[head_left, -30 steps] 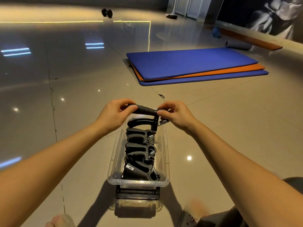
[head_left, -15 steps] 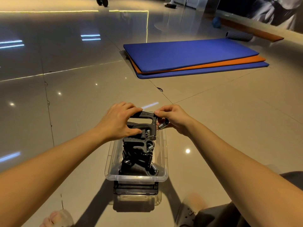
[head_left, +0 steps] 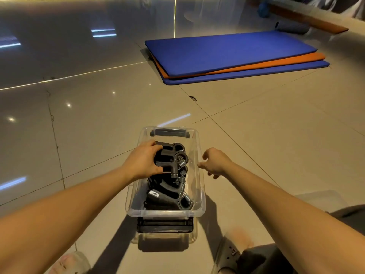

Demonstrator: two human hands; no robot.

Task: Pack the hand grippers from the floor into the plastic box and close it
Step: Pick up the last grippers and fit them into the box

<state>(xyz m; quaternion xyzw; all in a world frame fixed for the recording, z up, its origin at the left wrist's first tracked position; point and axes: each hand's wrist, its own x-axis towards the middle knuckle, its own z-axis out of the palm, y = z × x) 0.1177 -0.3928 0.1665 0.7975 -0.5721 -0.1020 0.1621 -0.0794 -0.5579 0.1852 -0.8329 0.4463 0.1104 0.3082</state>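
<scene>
A clear plastic box [head_left: 199, 155] stands open on the tiled floor in front of me, with a black latch at each end. Several black hand grippers with steel springs lie packed in a row inside it. My left hand [head_left: 141, 162] reaches into the box and grips the hand gripper [head_left: 169, 158] near the far end, fingers over its top handle and thumb under it. My right hand [head_left: 214, 162] hovers just outside the box's right wall, fingers loosely curled, holding nothing. No lid is visible.
A stack of blue and orange exercise mats [head_left: 233, 56] lies on the floor further back to the right. A rolled mat [head_left: 292, 27] and a blue ball [head_left: 263, 6] sit by the far wall. My feet in sandals [head_left: 229, 256] are near the box's close end.
The hand gripper went down from above the box's far end into the box. My right hand let go of it and drew back to the right; my left hand still grips it.
</scene>
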